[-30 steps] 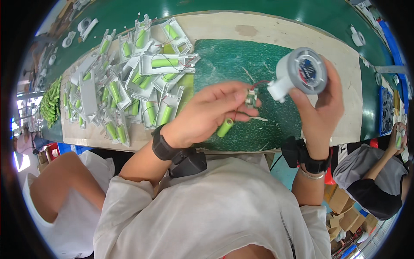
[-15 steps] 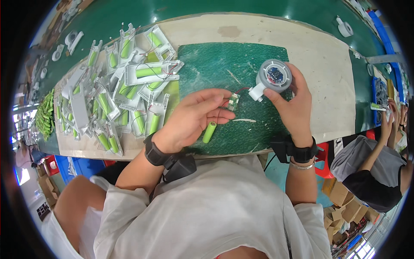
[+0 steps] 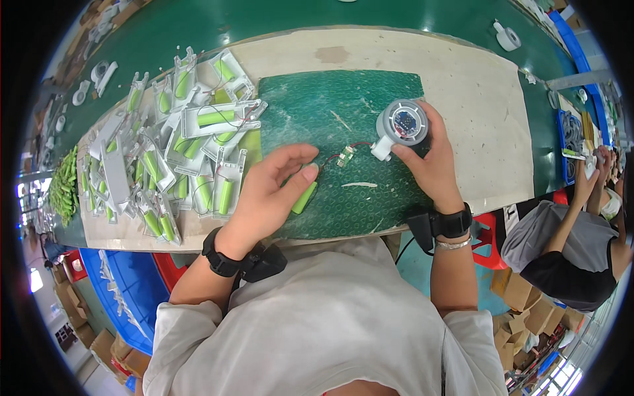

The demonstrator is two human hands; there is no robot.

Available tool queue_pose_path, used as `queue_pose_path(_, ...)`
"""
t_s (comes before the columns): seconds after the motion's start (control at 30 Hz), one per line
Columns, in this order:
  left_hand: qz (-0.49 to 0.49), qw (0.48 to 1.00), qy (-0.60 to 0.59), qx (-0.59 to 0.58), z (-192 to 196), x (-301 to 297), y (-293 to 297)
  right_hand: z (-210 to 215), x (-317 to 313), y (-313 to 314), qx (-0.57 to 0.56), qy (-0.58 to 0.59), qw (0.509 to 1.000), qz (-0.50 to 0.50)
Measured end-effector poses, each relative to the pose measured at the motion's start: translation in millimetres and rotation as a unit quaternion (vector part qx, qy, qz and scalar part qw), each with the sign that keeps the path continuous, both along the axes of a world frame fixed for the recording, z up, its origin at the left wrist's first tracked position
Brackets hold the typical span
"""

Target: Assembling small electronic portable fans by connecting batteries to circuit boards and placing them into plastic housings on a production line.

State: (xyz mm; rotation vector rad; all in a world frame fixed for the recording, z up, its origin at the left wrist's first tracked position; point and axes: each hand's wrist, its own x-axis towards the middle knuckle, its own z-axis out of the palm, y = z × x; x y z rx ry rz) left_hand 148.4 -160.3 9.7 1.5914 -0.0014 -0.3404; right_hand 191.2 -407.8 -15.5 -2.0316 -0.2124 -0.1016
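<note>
Green pieces in a heap (image 3: pixel 64 181), too small to tell apart, edge the worktop at far left, beside a jumbled pile of white plastic casings (image 3: pixel 117 177), many cradling green cylindrical cells (image 3: pixel 216 117) and thin wires. Next comes the worker's left hand (image 3: pixel 264 191), poised above the green mat (image 3: pixel 290 99) with thumb and forefinger parted, a clear gap between their tips. A loose green cell (image 3: pixel 304 198) lies on the mat just beside that thumb; whether the two touch cannot be told. Farther right, between the hands and apart from the fingers of both, a small circuit board (image 3: pixel 345 156) lies bare, a thin wire running from it toward the cell and a red wire (image 3: pixel 360 144) reaching a round grey-and-white unit (image 3: pixel 401 123). Wiring between board and unit appears done; board and cell have yet to be enclosed, and no casing surrounds them. The right hand (image 3: pixel 434 158) grips the unit, thumb near its short white neck, fingers wrapped along its right side. At far right, a co-worker's hands (image 3: pixel 586 185) are busy near a blue bin (image 3: pixel 564 155).
</note>
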Motion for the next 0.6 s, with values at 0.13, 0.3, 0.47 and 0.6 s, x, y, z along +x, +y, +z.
queue_pose_path(0.13, -0.007, 1.0, 0.014, 0.002, 9.4, -12.5, 14.9, -9.1, 5.0, 3.3, 0.013, -0.014, 1.0, 0.015)
queue_pose_path(0.3, -0.025, 0.992, -0.121, 0.019, 13.6, -36.5, 37.9, -14.3, -1.8, -2.7, 0.006, -0.036, 0.999, 0.027)
queue_pose_path(0.47, 0.067, 0.972, -0.223, 0.019, 52.2, -63.2, 92.7, -23.5, -9.5, -20.8, 0.032, 0.009, 0.999, 0.027)
queue_pose_path(0.6, 0.386, 0.888, -0.248, 0.02, 54.1, -80.5, 174.7, -30.8, -8.1, -15.4, 0.075, 0.004, 0.996, 0.043)
